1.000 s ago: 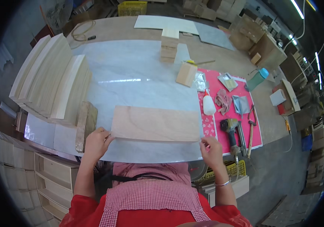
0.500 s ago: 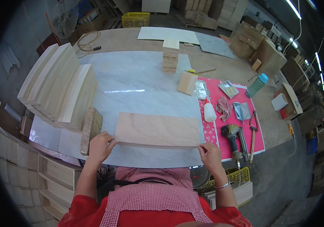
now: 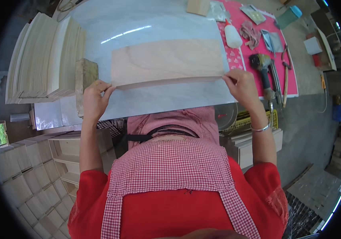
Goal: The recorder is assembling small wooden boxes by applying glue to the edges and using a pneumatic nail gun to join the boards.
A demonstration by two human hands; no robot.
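A long, pale plywood piece (image 3: pixel 168 61) with a visible front edge lies on the marble-patterned tabletop (image 3: pixel 170 97). Its near left corner is pinched between the thumb and fingers of my left hand (image 3: pixel 94 99). At the near right corner, my right hand (image 3: pixel 242 87) pinches it the same way, wrist bracelet showing. Whether the piece is solid or hollow underneath is hidden. Just left of it stands a worn wooden block (image 3: pixel 86 77), close to my left hand.
Tall stacked wooden panels (image 3: pixel 43 59) fill the left side. On a pink mat (image 3: pixel 292 79) at right are a nail gun (image 3: pixel 264 69), a hammer (image 3: pixel 286 81), a white glue bottle (image 3: pixel 233 36) and a cloth (image 3: pixel 250 34). Wooden boxes (image 3: pixel 39 179) stand lower left.
The view has tipped downward, so the table sits higher in the picture and more of my apron shows. Both hands stay at the plywood piece's near corners.
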